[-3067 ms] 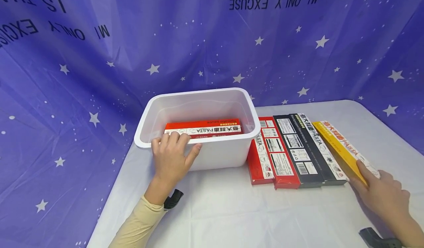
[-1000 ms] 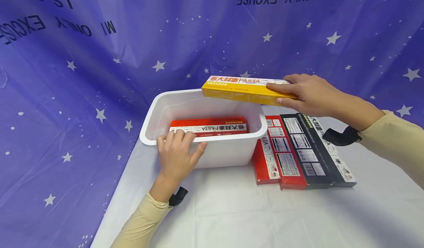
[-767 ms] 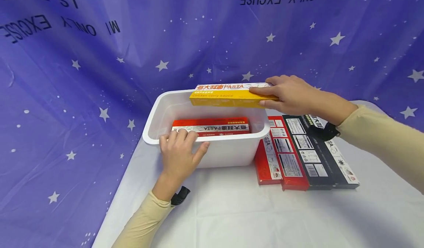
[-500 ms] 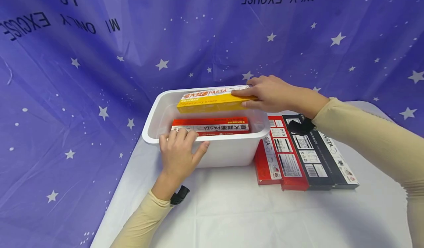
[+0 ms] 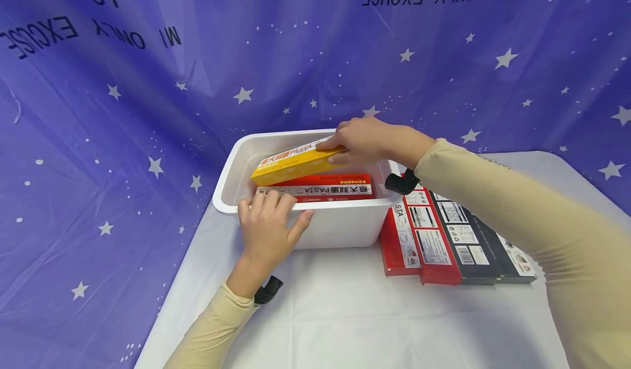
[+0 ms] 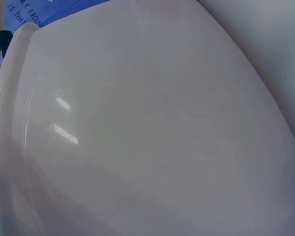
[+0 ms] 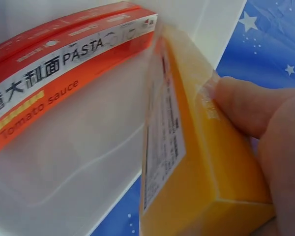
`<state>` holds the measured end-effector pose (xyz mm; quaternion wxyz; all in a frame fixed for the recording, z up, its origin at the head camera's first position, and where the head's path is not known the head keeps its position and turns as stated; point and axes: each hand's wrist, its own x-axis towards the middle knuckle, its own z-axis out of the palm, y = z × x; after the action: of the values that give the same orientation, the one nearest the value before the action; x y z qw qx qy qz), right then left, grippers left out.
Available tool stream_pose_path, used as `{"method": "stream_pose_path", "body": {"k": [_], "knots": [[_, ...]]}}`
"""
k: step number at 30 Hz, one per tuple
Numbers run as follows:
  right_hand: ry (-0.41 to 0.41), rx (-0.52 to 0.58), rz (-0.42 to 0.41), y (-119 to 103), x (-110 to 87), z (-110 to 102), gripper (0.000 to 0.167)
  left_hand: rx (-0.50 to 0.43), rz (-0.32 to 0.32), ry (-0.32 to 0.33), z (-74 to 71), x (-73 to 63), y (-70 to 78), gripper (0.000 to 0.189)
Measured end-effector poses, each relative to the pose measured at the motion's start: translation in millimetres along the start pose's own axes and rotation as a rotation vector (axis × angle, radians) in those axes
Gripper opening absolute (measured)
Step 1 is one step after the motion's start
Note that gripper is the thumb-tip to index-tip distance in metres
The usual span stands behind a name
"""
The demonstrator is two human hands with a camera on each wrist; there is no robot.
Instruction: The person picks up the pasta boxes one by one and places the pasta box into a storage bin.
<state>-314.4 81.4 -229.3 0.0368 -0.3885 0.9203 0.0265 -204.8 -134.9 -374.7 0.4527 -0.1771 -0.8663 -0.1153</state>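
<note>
while the right hand (image 5: 362, 140) pinches the yellow box (image 5: 296, 166), tilted in the white tub (image 5: 340, 228) whose rim the left hand (image 5: 266, 224) grips, i'd level it beside the tomato sauce box (image 5: 340, 190) before releasing.

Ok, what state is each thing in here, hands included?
White bin, upright, uncovered
Yellow box, tilted, held
Tomato sauce box, lying inside the bin
Red boxes, resting on the table
Black boxes, resting beside them
Left hand, gripping the bin's rim
Right hand, gripping the yellow box
</note>
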Motion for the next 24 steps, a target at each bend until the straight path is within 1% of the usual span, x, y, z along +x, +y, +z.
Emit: {"method": "stream_pose_path", "body": {"k": [6, 11, 14, 18, 21, 24], "knots": [[-0.028, 0.001, -0.001, -5.0, 13.6, 2.4, 0.046, -0.007, -0.001, -0.005, -0.8, 0.3, 1.3, 0.063], [-0.033, 0.050, 0.018, -3.2, 19.7, 3.1, 0.047, 0.000, 0.000, 0.002, -0.7, 0.5, 2.4, 0.064], [-0.030, 0.079, 0.019, -0.7, 22.9, 3.6, 0.047, 0.001, -0.010, 0.008, -1.1, 0.4, 1.8, 0.066], [-0.029, 0.098, 0.016, 5.3, 25.9, 8.1, 0.048, 0.008, -0.014, -0.008, -1.9, -0.1, 0.6, 0.066], [-0.027, 0.129, 0.029, 10.6, 26.6, 13.1, 0.050, 0.015, -0.009, -0.021, -2.2, -0.2, 0.4, 0.065], [-0.032, 0.175, 0.058, 15.6, 26.6, 18.7, 0.052, 0.013, -0.003, -0.016, -2.1, -0.3, 1.0, 0.065]]}}
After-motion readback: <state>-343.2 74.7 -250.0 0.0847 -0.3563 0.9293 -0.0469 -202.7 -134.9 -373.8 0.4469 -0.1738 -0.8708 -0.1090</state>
